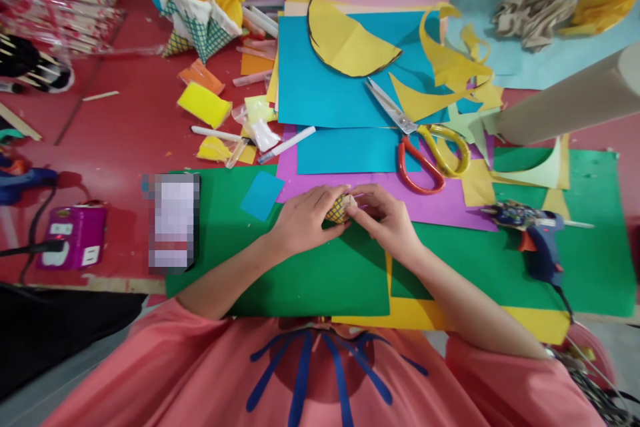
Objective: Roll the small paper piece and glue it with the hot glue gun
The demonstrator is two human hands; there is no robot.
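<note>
My left hand and my right hand meet over the green paper sheet in front of me. Between them sits a small yellow paper cone with a dark grid pattern. The left fingers wrap round its body, and the right fingers pinch its pale tip. Most of the cone is hidden by the fingers. A purple sheet lies just beyond the hands.
Red-and-yellow scissors lie on blue paper beyond the hands. A blue glue gun rests at the right, a blurred phone at the left. Finished cones stand at the back left. A purple power strip sits far left.
</note>
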